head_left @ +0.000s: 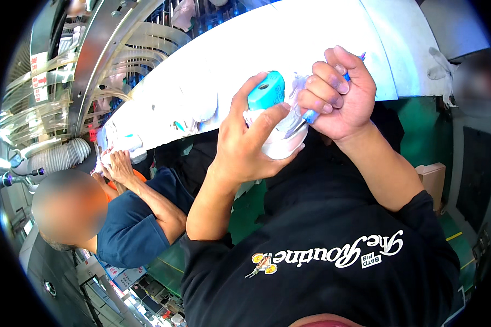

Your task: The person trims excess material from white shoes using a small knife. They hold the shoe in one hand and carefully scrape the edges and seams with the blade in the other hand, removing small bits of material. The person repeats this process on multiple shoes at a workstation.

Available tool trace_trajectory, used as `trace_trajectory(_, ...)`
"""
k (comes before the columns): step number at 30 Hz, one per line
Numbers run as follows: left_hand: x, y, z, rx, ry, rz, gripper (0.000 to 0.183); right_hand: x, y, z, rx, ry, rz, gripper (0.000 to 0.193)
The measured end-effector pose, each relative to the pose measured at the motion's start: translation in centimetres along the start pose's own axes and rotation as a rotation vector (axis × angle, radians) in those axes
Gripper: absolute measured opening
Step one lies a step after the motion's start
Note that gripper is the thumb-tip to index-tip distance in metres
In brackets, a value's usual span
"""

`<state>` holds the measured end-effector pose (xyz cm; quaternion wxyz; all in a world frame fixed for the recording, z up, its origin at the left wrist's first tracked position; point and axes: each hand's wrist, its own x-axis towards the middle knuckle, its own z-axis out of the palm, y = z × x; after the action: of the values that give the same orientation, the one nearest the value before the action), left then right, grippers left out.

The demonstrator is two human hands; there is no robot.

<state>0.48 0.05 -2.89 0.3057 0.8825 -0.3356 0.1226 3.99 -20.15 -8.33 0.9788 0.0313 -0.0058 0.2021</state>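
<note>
My left hand (237, 136) is wrapped round a turquoise shoe last (263, 94) with a dark round hole in its top and handwriting on its side. A white shoe upper (285, 143) sits around the last, its loose fabric standing up on the right. Just to the right, my right hand (346, 101) is closed, fingers curled, on a slim blue pen-like tool (310, 116). Only the two ends of that tool show; the lower one is against or very near the white fabric. Its exact kind is hidden by my fingers.
A long white table (322, 27) runs beyond my hands. On its left part lie white pieces (202, 109) with turquoise bits. At the left a co-worker's hands (117, 166) hold a white and turquoise item. Clear hoses (147, 41) curve behind; a cardboard box (432, 182) stands right.
</note>
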Motion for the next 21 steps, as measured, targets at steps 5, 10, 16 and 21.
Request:
trace_trajectory(5,-0.4,-0.3,-0.7,-0.039,0.024,-0.041,0.069,1.3,-2.0,-1.0,-0.113,0.043,-0.161,0.035)
trace_trajectory(10,-1.1,-1.5,-0.7,-0.115,0.052,-0.099,0.066,1.2,-2.1,0.5,-0.320,0.031,-0.235,0.033)
trace_trajectory(16,-1.2,-1.8,-0.5,-0.114,0.072,-0.046,0.069,2.2,1.4,2.7,-0.460,0.108,-0.222,0.034)
trace_trajectory(21,-0.8,-4.6,2.4,-0.262,0.199,-0.017,0.067,3.7,2.6,4.2,0.029,0.061,-0.013,0.042)
